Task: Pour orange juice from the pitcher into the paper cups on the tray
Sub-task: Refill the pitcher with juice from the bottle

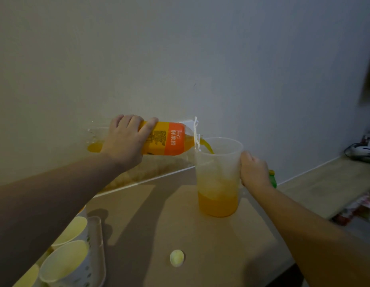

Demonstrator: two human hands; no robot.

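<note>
Left hand (126, 139) grips a tilted juice bottle (165, 139), its mouth over the pitcher (218, 177); right hand (253, 170) curls round the pitcher's handle. Translucent pitcher, about one-third full of orange juice, stands upright on the table (180, 214), right of the tray (99, 245) holding paper cups (66, 264).

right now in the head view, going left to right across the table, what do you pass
paper cups on the tray → left hand gripping the tilted juice bottle → bottle cap lying on the table → pitcher part full of juice → right hand on its handle
</note>
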